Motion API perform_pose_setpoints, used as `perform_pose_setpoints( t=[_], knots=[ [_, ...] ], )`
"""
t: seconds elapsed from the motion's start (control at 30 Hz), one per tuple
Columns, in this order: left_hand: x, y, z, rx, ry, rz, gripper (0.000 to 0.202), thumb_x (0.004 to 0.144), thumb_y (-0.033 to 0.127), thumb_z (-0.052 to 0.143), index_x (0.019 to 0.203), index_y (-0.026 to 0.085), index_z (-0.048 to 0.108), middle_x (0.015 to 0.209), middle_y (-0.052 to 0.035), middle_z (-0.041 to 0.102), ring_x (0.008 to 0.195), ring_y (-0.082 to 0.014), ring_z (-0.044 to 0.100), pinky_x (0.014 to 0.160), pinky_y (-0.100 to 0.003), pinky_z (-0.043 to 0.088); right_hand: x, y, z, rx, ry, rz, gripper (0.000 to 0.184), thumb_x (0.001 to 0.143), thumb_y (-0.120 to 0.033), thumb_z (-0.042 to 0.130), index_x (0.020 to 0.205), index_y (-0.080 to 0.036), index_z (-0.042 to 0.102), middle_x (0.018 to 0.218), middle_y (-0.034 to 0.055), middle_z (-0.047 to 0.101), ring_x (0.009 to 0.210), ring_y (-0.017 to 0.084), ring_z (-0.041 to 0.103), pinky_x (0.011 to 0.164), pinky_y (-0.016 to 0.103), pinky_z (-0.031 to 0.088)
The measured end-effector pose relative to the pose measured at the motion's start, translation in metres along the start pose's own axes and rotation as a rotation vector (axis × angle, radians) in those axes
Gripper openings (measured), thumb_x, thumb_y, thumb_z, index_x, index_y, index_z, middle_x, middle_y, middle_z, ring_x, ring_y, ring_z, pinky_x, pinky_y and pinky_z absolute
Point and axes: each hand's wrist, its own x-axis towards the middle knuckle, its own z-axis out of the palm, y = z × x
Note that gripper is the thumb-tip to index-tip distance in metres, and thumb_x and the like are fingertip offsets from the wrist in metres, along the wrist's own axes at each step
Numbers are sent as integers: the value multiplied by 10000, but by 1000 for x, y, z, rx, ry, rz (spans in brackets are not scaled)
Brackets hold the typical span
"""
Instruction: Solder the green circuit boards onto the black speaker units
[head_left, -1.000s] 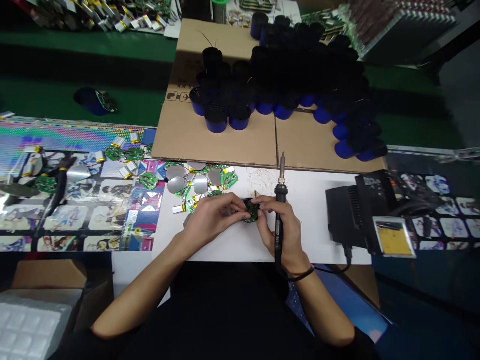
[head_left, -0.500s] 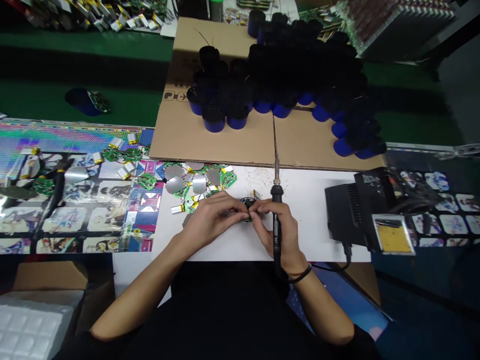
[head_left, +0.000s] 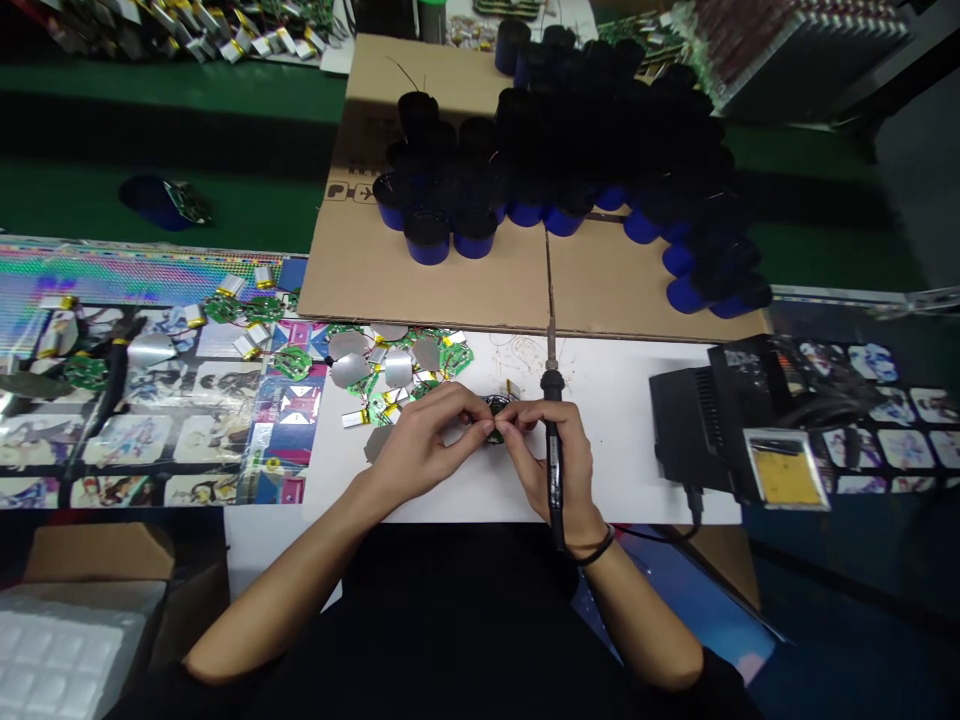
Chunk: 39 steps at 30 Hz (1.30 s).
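My left hand (head_left: 429, 438) has thumb and forefinger pinched together over a small round circuit board (head_left: 495, 403). What lies between those fingertips is too small to make out. In my right hand (head_left: 574, 465) a soldering iron (head_left: 553, 384) is held upright in the picture, its tip pointing away from me. The thumb and forefinger of that hand also pinch at the board, meeting the left fingertips. The fingers cover much of the board. Left of it lies a cluster of green circuit boards (head_left: 454, 356) with silver discs (head_left: 398, 369) and small battery cells (head_left: 354, 418).
Dark blue cups (head_left: 427, 243) crowd the cardboard sheet (head_left: 465, 290) behind the white work surface (head_left: 622, 430). At right stand a black soldering station (head_left: 686, 425) and a yellow sponge tray (head_left: 786, 475). Cutters (head_left: 118, 365) lie left. Another blue cup (head_left: 154, 200) lies on the green belt (head_left: 255, 215).
The blue cup on the green belt has shifted slightly left. My right hand and the soldering iron have moved a little, the handle tilting slightly. Both hands keep pinching over the board.
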Motion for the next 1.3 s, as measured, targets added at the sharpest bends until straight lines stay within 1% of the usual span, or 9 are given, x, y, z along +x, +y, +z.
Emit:
perform_pose_setpoints(
  t=[0.17,0.3,0.5,0.63,0.83,1.0,1.07,1.17,1.3],
  knots=[
    [-1,0,-5,29,30,22,60,994,154,665,945,185,680,999,-60,678,969,-188,661,872,-317,526,-3,2,-3,-23,-70,-35,227,968,-115,693,1102,-264,588,1006,17,740,940,164,746,860,329,598],
    [2,-3,-15,158,-96,139,88,1015,135,601,984,190,663,1070,-72,735,1010,-209,672,953,-376,499,-7,-3,-28,-48,-75,-17,152,983,-178,690,1104,-252,636,991,32,747,906,184,750,847,357,598],
    [11,-12,-23,271,-285,193,137,1024,152,542,1006,196,671,1109,-67,763,988,-221,640,923,-381,510,5,-20,-64,201,6,150,418,1022,-551,603,1314,-254,631,597,-56,595,468,141,522,435,278,381],
    [19,-15,-25,280,-343,206,151,1030,162,533,1000,186,679,1057,-72,756,985,-228,618,909,-371,518,7,-25,-82,176,19,196,276,965,-418,725,1180,-248,700,824,24,747,566,158,650,421,270,448],
    [26,-15,-28,224,-377,218,144,1025,155,542,995,200,675,1008,-54,748,990,-217,648,962,-367,512,-6,-23,-99,-190,125,37,160,840,-223,878,986,-235,811,795,18,797,547,153,711,455,270,546],
    [24,-15,-26,188,-298,231,123,1008,147,567,953,200,664,1126,-70,763,1037,-212,668,975,-371,521,0,-26,-82,-45,32,27,337,1033,-465,661,1278,-242,724,938,67,841,622,199,779,466,322,580],
    [22,-15,-25,187,-273,224,122,1007,157,571,948,203,666,1100,-65,770,1013,-210,664,934,-363,533,0,-24,-68,-112,-45,-23,295,1092,-404,559,1311,-259,693,1018,76,850,737,216,812,579,363,642],
    [20,-15,-24,187,-230,232,97,1005,171,585,952,202,661,1050,-61,769,967,-204,658,903,-362,537,-3,-16,-42,-317,-154,-174,294,976,-235,744,1262,-272,686,1096,78,842,974,280,806,852,484,666],
    [16,-14,-23,188,-202,232,87,1005,165,588,954,203,648,1047,-59,765,956,-199,657,930,-376,528,-8,-2,-17,-361,-148,-226,495,879,-159,835,1310,-284,624,1134,84,816,1038,307,761,896,519,626]
  ],
)
